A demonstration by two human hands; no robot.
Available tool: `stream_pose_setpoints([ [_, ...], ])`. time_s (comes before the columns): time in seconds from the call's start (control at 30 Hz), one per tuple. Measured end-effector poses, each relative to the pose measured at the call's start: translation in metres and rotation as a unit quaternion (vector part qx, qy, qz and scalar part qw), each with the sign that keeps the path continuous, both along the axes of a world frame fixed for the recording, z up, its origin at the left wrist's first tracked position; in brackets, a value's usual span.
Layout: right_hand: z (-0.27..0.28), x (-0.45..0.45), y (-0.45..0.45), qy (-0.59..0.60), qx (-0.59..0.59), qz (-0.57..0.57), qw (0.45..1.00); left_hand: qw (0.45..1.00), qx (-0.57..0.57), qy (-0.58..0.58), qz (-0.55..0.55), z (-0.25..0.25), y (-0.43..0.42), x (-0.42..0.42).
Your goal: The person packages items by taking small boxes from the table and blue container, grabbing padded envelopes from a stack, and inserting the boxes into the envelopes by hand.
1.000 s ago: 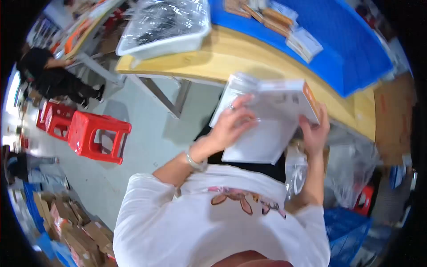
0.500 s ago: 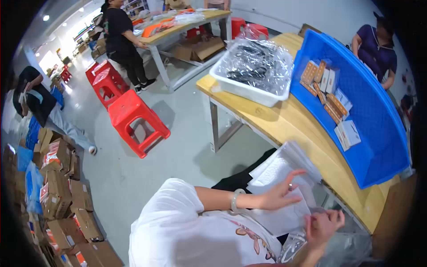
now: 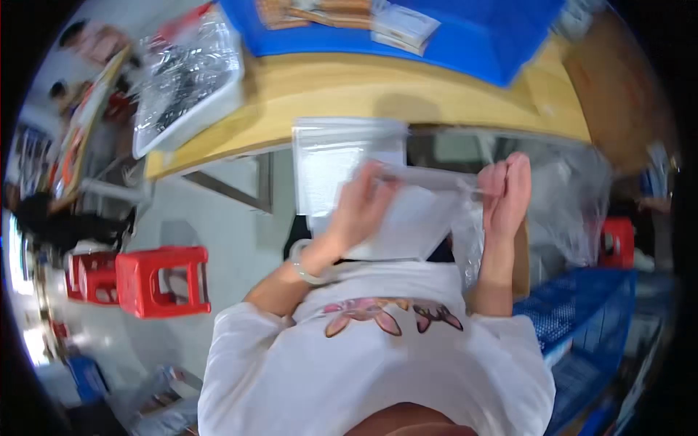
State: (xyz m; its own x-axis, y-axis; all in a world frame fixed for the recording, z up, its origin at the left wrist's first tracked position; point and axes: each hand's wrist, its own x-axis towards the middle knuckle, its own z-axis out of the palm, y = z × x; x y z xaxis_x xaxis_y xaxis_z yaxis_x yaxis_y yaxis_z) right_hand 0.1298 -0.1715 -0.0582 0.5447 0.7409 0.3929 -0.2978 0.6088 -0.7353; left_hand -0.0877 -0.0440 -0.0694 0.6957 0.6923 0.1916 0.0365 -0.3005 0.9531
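Note:
My left hand (image 3: 363,205), with a bracelet at the wrist, is blurred, its fingers closed on one end of a thin translucent plastic bag (image 3: 436,179). At the other end, my right hand (image 3: 505,190) has its fingers pressed together on the bag's edge. The bag is stretched between them above my lap. Beneath and left of it lies a stack of whitish plastic bags (image 3: 327,167), reaching the table edge. Beyond, a blue bin (image 3: 472,62) on the wooden table (image 3: 327,91) holds white boxes (image 3: 404,27) and orange-brown packs (image 3: 342,11).
A white tray (image 3: 196,116) of clear-wrapped dark items stands at the table's left. Red stools (image 3: 163,280) are on the floor at left. A blue crate (image 3: 582,320) and clear plastic (image 3: 567,211) are at right. A person in dark clothes (image 3: 65,225) is at far left.
The white and orange box seen between my hands one second ago is no longer visible. My left hand was spread half a second ago; now both hands grip the translucent bag. The view has swung.

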Motion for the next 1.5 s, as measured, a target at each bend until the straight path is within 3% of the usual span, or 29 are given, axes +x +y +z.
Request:
stream_pose_setpoints([
  [0.07,-0.059,0.053,-0.039,0.071,0.120,0.119,0.983,0.996,-0.002,-0.088,0.026,-0.018,0.012,0.004],
  [0.1,-0.083,0.064,-0.056,-0.097,-0.044,0.060,0.992,0.994,-0.022,-0.105,0.032,-0.021,0.015,0.005],
  [0.13,-0.102,0.069,-0.070,-0.258,-0.207,0.002,0.944,0.994,-0.023,-0.103,0.025,-0.023,0.017,0.002],
  [0.2,-0.124,0.071,-0.091,-0.522,-0.500,-0.097,0.684,0.990,-0.100,-0.095,0.020,-0.029,0.019,0.001],
  [0.27,-0.097,0.037,-0.056,-0.357,-0.376,-0.100,0.849,0.991,-0.093,-0.092,0.006,-0.031,0.018,0.005],
  [0.3,-0.073,0.017,-0.040,-0.351,-0.381,-0.099,0.850,0.992,-0.080,-0.093,-0.003,-0.031,0.018,0.008],
  [0.37,-0.035,-0.009,-0.014,-0.165,-0.340,-0.024,0.926,0.994,-0.047,-0.098,-0.013,-0.026,0.020,0.011],
  [0.47,-0.055,-0.004,-0.008,-0.251,-0.275,-0.065,0.926,0.995,-0.095,0.022,-0.014,-0.016,0.050,-0.010],
  [0.57,-0.051,0.007,-0.011,-0.402,-0.202,-0.011,0.893,0.939,0.093,-0.041,-0.329,-0.027,0.093,-0.023],
  [0.6,-0.060,0.002,-0.014,-0.357,-0.154,-0.051,0.920,0.928,0.131,0.003,-0.349,-0.024,0.095,-0.026],
  [0.63,-0.059,0.012,-0.017,-0.394,-0.162,-0.006,0.905,0.933,0.052,0.090,-0.345,-0.007,0.090,-0.033],
  [0.73,-0.061,-0.005,-0.014,-0.154,-0.233,-0.035,0.959,0.947,0.083,0.005,-0.311,-0.017,0.079,-0.027],
  [0.77,-0.057,-0.009,-0.022,-0.245,-0.301,-0.021,0.922,0.949,0.062,0.003,-0.308,-0.020,0.076,-0.024],
  [0.8,-0.109,-0.001,-0.048,-0.320,-0.331,-0.045,0.886,0.950,0.051,-0.057,-0.304,-0.026,0.071,-0.022],
  [0.87,-0.151,0.010,-0.043,-0.395,-0.350,-0.076,0.846,0.965,0.043,-0.051,-0.255,-0.006,0.053,-0.027],
  [0.93,-0.125,0.011,-0.021,-0.280,-0.341,-0.046,0.896,0.973,0.022,-0.028,-0.230,-0.006,0.054,-0.038],
  [0.97,-0.107,0.011,-0.031,-0.215,-0.350,-0.045,0.911,0.969,0.002,-0.167,-0.184,-0.019,0.052,-0.034],
  [1.0,-0.091,0.012,-0.055,-0.145,-0.364,-0.061,0.918,0.985,0.075,-0.146,-0.051,-0.030,0.057,-0.044],
  [1.07,-0.096,0.046,-0.119,-0.017,-0.287,-0.191,0.938,0.960,0.101,-0.163,0.205,-0.030,0.065,-0.054],
  [1.1,-0.070,0.055,-0.129,0.040,-0.244,-0.271,0.930,0.951,0.133,-0.051,0.274,-0.031,0.077,-0.065],
  [1.17,-0.009,0.070,-0.149,0.121,-0.145,-0.430,0.883,0.960,0.067,-0.011,0.270,-0.039,0.083,-0.066],
  [1.2,0.021,0.071,-0.147,0.063,0.097,-0.223,0.968,0.973,0.028,-0.047,0.224,-0.053,0.088,-0.063],
  [1.23,0.044,0.072,-0.141,-0.012,0.322,0.020,0.947,0.979,0.033,-0.037,0.200,-0.061,0.089,-0.058],
  [1.27,0.063,0.072,-0.129,-0.088,0.502,0.268,0.817,0.983,0.039,-0.025,0.180,-0.066,0.090,-0.054],
  [1.33,0.084,0.066,-0.106,-0.043,0.448,0.343,0.824,0.978,0.107,-0.052,0.170,-0.066,0.081,-0.048],
  [1.37,0.085,0.068,-0.078,-0.047,0.405,0.303,0.862,0.969,0.165,-0.070,0.171,-0.067,0.084,-0.044],
  [1.43,0.081,0.092,0.001,-0.118,0.107,0.034,0.987,0.978,0.071,-0.114,0.158,-0.055,0.083,-0.040],
  [1.47,0.078,0.104,0.040,-0.143,-0.058,-0.035,0.987,0.978,0.078,-0.118,0.153,-0.057,0.087,-0.039],
  [1.5,0.080,0.108,0.087,-0.334,-0.136,-0.065,0.931,0.971,0.142,-0.111,0.156,-0.060,0.095,-0.038],
])
